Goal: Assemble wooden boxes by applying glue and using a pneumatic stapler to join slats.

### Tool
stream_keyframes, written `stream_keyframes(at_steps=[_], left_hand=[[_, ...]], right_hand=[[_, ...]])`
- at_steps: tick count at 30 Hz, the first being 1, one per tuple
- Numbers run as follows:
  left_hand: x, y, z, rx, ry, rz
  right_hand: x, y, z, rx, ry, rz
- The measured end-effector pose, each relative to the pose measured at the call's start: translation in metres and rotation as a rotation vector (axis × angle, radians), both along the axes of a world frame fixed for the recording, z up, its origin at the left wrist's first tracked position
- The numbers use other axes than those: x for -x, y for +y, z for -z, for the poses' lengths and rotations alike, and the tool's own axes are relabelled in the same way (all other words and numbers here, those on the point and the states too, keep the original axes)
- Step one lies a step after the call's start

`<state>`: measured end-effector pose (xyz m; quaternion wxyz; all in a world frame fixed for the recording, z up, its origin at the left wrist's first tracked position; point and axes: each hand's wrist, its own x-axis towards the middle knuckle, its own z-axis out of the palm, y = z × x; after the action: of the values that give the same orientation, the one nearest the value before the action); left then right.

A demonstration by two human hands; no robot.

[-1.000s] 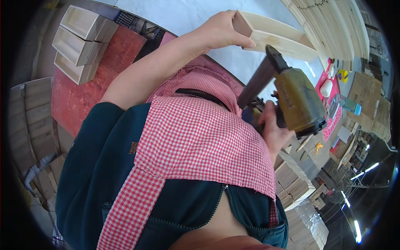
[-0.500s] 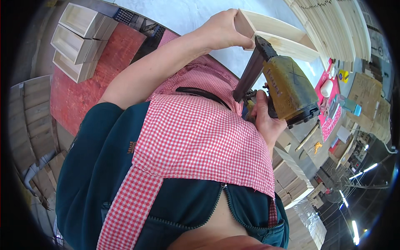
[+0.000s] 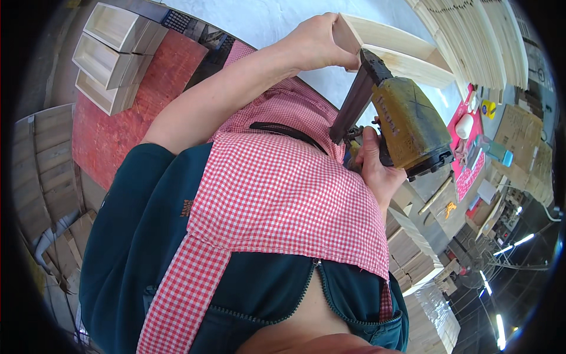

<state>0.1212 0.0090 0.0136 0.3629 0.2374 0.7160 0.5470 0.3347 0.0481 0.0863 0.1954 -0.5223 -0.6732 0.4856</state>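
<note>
Left hand (image 3: 315, 42) grips wooden frame (image 3: 396, 48) beside nailer (image 3: 401, 121).

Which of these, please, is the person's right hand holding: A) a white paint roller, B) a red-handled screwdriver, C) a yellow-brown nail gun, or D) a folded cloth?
C: the right hand is wrapped around the grip of a yellow-brown nail gun, whose dark nose points at the corner of the pale wooden frame that the left hand steadies.

We see our red-and-white checked apron (image 3: 283, 194), dark teal jacket (image 3: 141, 236), yellow-brown nail gun (image 3: 407, 127), pale wooden frame (image 3: 395, 50), red mat (image 3: 135, 100).
</note>
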Motion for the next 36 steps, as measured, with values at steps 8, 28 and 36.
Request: stream_keyframes(at_steps=[8,28,36], left_hand=[[0.001,0.001,0.001,0.008,0.001,-0.007],[0.020,0.011,0.016,-0.287,-0.548,0.017],[0.021,0.011,0.019,-0.294,-0.549,0.019]], right_hand=[[-0.001,0.002,0.002,0.002,-0.009,-0.017],[-0.008,0.008,0.003,0.147,-0.154,-0.090],[-0.008,0.011,0.007,0.140,-0.164,-0.099]])
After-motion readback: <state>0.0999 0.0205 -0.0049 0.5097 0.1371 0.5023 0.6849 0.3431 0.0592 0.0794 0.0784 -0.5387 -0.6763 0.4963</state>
